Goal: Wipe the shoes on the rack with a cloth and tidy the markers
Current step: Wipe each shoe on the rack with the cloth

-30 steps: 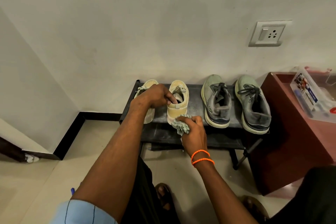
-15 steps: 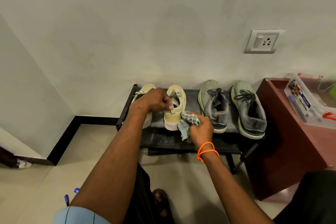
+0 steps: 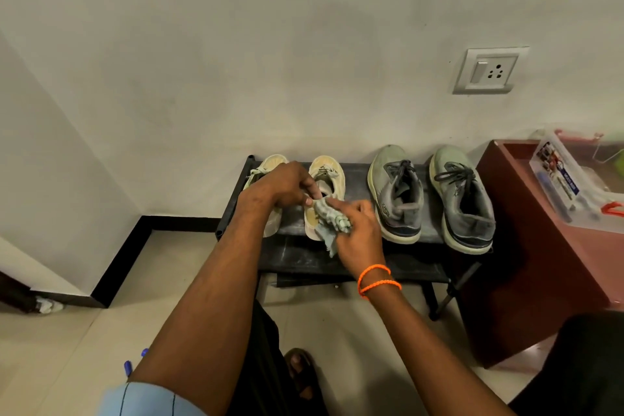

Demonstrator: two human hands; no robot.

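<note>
A pale yellow shoe [image 3: 330,169] stands on the black rack [image 3: 337,262], with its pair [image 3: 267,164] to its left, partly hidden by my left hand. Above the shoe's heel my right hand [image 3: 359,235] grips a crumpled grey-green cloth [image 3: 332,223]. My left hand [image 3: 282,186] reaches over the shoe's opening, and its curled fingertips pinch the cloth's upper end. Two grey-green sneakers [image 3: 398,194] [image 3: 466,203] stand further right on the rack. Blue markers [image 3: 128,366] lie on the floor by my left elbow, mostly hidden.
A reddish-brown table [image 3: 540,246] stands right of the rack and carries a clear plastic box [image 3: 567,186]. There is a wall socket [image 3: 489,71] above the sneakers. My sandalled foot [image 3: 299,371] is on the tiled floor below the rack.
My right hand has carried the cloth from the shoe's heel up over its right side. My left hand has left the shoe's collar and taken the cloth's end.
</note>
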